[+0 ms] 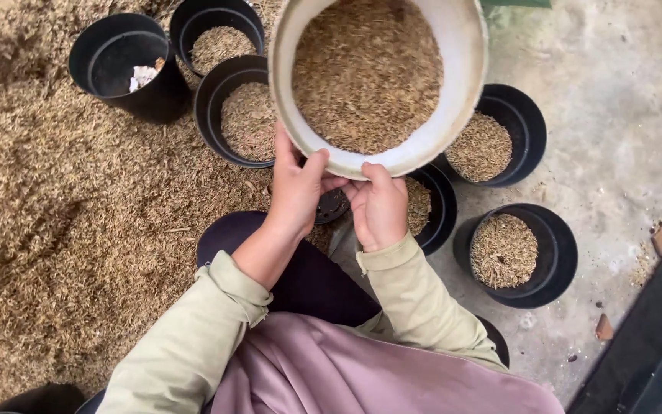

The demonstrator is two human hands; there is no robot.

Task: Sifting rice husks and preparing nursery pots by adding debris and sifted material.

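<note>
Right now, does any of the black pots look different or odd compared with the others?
Yes. The black plastic pot at the upper left holds only a crumpled white scrap, while the neighbouring black pots hold brown husks. Both hands grip the husk-filled white round bucket above them.

Floor: bare grey concrete [614,92], mottled and stained, taking up the 1 to 4 o'clock side. Daylight, soft and even, no hard shadows.

Ground cover: loose heap of tan husks [55,230] spread from 7 to 11 o'clock, its edge ragged against the concrete.

Edge: dark strip [653,337] running diagonally across the 4 to 5 o'clock corner.

Debris: small reddish-brown fragments [604,328] on the concrete near that strip; scattered husk grains around them.
</note>
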